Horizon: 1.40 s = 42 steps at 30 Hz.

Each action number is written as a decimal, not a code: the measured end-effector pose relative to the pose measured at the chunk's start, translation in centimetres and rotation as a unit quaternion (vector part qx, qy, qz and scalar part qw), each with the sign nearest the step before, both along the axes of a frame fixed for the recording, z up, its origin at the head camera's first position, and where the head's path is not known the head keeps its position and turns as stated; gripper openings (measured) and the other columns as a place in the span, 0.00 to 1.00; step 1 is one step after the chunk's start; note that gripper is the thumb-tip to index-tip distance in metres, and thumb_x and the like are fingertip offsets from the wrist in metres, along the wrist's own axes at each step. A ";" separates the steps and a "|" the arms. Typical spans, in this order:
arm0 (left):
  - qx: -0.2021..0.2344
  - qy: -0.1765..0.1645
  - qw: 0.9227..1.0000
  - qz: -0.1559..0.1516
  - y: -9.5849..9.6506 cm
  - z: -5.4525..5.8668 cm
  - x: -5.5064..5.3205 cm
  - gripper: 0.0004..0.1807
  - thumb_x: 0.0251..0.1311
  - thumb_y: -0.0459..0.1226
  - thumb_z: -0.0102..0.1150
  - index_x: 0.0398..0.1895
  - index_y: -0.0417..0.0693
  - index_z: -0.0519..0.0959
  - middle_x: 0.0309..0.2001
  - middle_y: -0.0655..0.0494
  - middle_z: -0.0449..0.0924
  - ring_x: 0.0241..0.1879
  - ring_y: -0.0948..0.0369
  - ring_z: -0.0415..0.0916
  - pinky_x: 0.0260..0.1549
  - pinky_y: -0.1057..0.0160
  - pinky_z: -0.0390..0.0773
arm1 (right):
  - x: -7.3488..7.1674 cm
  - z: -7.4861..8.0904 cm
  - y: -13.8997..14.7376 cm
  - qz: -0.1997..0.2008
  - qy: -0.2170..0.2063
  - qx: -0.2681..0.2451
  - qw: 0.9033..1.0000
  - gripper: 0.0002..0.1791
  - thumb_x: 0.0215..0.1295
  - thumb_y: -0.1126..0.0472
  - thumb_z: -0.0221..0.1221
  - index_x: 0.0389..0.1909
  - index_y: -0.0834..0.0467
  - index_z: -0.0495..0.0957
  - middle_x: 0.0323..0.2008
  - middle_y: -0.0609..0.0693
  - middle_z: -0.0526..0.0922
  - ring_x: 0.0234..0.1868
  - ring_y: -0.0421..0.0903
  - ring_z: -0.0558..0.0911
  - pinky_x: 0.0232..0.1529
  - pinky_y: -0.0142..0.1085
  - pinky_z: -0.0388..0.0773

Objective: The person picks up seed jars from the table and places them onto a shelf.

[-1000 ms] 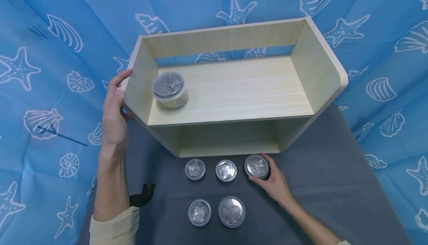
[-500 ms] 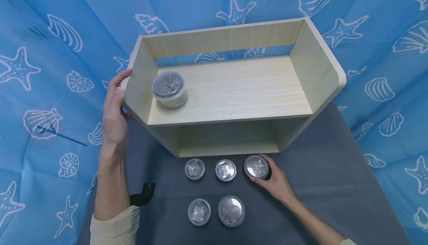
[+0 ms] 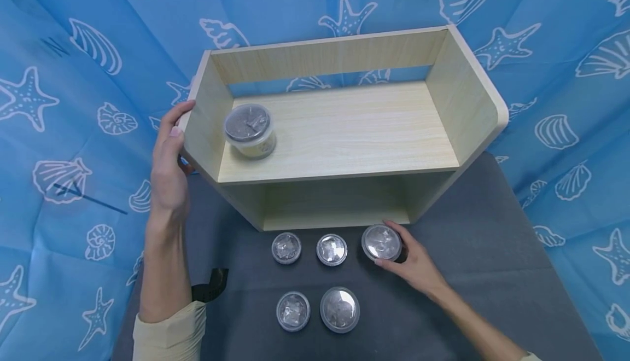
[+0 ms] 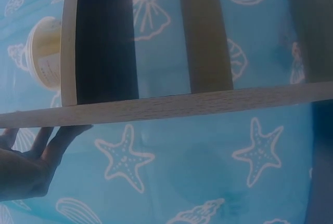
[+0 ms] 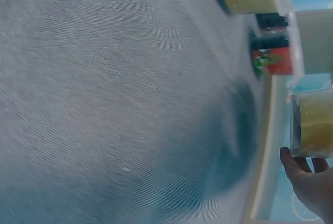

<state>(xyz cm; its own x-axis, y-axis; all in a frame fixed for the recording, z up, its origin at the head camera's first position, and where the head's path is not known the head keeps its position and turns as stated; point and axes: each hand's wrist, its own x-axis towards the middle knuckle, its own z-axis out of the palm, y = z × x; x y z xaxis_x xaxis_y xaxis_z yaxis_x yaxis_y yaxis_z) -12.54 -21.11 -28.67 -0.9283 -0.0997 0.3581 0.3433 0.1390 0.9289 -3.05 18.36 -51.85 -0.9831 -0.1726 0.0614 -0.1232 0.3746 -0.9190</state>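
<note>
Since my right grip (image 3: 417, 266) just lifted this tub (image 3: 381, 242) off the table (image 3: 477, 240), fingers snug round it, I reckon it's free to move. It's hovering right before the shelf (image 3: 349, 131), left hand (image 3: 169, 180) braced against its side.

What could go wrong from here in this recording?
The right hand holds the round, yellowish plastic tub by its sides, so it might slip. That tub is close to the front of the pale two-tier wooden shelf and could knock it. The left hand touches the shelf's side; a hard push might shift it and jolt the translucent round plastic container standing on its upper board.
</note>
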 end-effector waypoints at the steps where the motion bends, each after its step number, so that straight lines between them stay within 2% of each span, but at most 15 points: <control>1: 0.000 0.000 1.000 -0.001 0.0 0.0 0.0 0.25 0.73 0.43 0.32 0.69 0.56 0.70 0.61 0.50 0.65 0.42 0.53 0.65 0.28 0.57 0.59 | 0.0 0.4 0.1 0.002 0.003 -0.005 1.000 0.47 0.51 0.63 0.75 0.73 0.53 0.63 0.67 0.58 0.70 0.62 0.42 0.72 0.55 0.20 0.65; 7: -0.007 0.000 1.000 0.001 0.0 0.0 0.0 0.26 0.73 0.43 0.32 0.69 0.57 0.70 0.61 0.50 0.65 0.43 0.53 0.65 0.29 0.56 0.60 | -0.2 2.2 0.4 0.014 0.005 -0.029 0.999 0.47 0.52 0.66 0.74 0.73 0.56 0.62 0.66 0.60 0.69 0.59 0.32 0.72 0.55 0.20 0.67; 20: 0.004 -0.005 1.000 -0.002 0.0 0.0 0.0 0.25 0.73 0.42 0.32 0.69 0.56 0.70 0.60 0.50 0.65 0.38 0.54 0.64 0.25 0.59 0.56 | -0.8 5.6 0.4 0.069 0.035 -0.057 0.995 0.47 0.51 0.71 0.73 0.73 0.56 0.63 0.64 0.61 0.70 0.55 0.38 0.77 0.54 0.25 0.74; 27: 0.005 -0.004 1.000 -0.003 0.0 0.0 -0.1 0.25 0.73 0.42 0.32 0.69 0.56 0.70 0.60 0.50 0.66 0.38 0.54 0.64 0.25 0.58 0.56 | -1.0 8.3 0.3 0.085 0.046 -0.045 0.994 0.50 0.48 0.70 0.75 0.73 0.54 0.63 0.65 0.55 0.70 0.58 0.39 0.76 0.55 0.25 0.73; 34: 0.003 -0.001 1.000 -0.004 0.0 0.0 -0.1 0.25 0.73 0.42 0.32 0.69 0.55 0.70 0.60 0.50 0.66 0.38 0.54 0.64 0.25 0.58 0.55 | -1.5 11.1 0.3 0.127 0.064 -0.022 0.990 0.51 0.48 0.69 0.76 0.74 0.52 0.62 0.68 0.53 0.68 0.60 0.40 0.75 0.54 0.27 0.74; 42: 0.000 0.001 1.000 -0.004 0.0 0.0 -0.1 0.26 0.73 0.42 0.32 0.69 0.56 0.70 0.61 0.50 0.65 0.40 0.54 0.64 0.26 0.58 0.56 | -1.8 13.9 0.0 0.146 0.083 -0.004 0.986 0.53 0.47 0.69 0.76 0.74 0.52 0.60 0.66 0.51 0.70 0.59 0.41 0.76 0.56 0.27 0.74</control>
